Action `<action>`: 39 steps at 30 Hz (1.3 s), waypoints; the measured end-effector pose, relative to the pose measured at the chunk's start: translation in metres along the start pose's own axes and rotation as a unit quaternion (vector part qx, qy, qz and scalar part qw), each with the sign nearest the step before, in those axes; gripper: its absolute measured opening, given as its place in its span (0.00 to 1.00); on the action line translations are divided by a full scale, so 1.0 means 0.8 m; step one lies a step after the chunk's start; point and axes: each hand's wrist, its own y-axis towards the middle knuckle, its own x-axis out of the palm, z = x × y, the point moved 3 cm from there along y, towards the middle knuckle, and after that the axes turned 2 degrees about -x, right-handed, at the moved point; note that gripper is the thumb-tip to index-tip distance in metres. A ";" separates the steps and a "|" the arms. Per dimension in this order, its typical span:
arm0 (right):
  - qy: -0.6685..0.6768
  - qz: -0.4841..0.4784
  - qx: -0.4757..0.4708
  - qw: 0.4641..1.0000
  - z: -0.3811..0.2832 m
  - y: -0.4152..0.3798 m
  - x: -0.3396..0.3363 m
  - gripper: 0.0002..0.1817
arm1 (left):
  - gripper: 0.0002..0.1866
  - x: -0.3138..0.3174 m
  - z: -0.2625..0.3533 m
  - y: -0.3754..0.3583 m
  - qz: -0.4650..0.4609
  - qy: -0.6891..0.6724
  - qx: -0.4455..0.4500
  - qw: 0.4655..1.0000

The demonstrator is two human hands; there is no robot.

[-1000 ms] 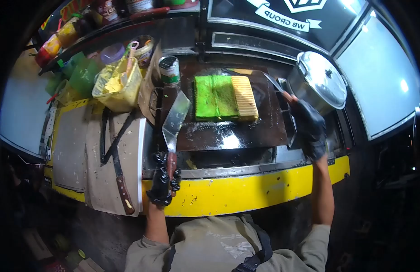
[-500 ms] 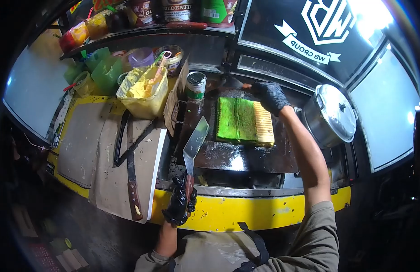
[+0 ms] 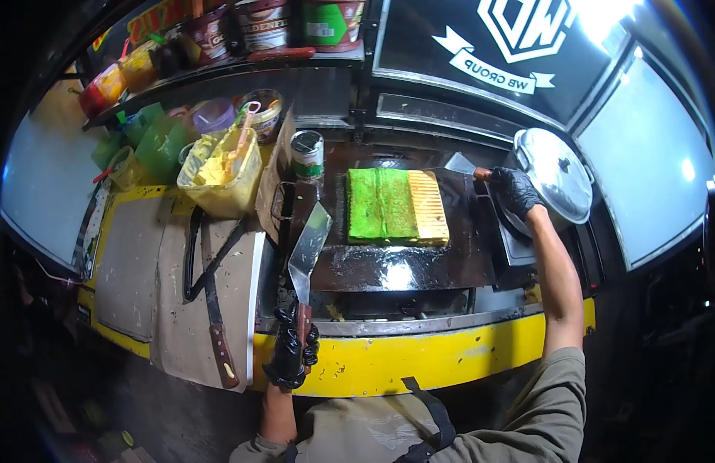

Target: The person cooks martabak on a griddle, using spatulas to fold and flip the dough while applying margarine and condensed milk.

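Note:
A green and pale-yellow striped slab of bread (image 3: 396,207) lies on the dark griddle (image 3: 404,266). My left hand (image 3: 292,351), in a black glove, grips the handle of a metal spatula (image 3: 309,248) whose blade points up over the griddle's left edge. My right hand (image 3: 513,189), also gloved, holds the handle of a second spatula (image 3: 460,164) at the griddle's far right corner, beside the bread.
A metal pot with lid (image 3: 557,174) stands right of the griddle. A yellow tub of spread (image 3: 216,171), a can (image 3: 307,154) and green containers (image 3: 158,135) sit at left. A knife (image 3: 216,324) and tongs (image 3: 199,258) lie on the board (image 3: 172,309). Jars line the shelf (image 3: 265,31).
My right hand has moved from the bread's far edge to the right, now holding a second spatula near the pot. My left hand and its spatula stay put.

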 end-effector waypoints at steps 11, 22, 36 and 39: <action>0.021 0.077 0.117 0.990 -0.026 -0.104 -0.020 0.09 | 0.25 0.007 0.005 -0.002 0.020 0.031 -0.013 0.999; 0.006 0.238 0.152 0.959 -0.085 -0.179 -0.003 0.13 | 0.22 -0.011 -0.003 -0.006 0.057 0.005 0.010 0.998; 0.254 0.256 0.337 0.870 -0.174 -0.216 0.068 0.13 | 0.26 0.008 -0.002 0.024 -0.006 0.071 -0.020 0.997; 0.150 0.266 0.249 0.919 -0.172 -0.209 0.077 0.13 | 0.26 0.016 0.003 0.018 0.013 0.085 -0.013 0.996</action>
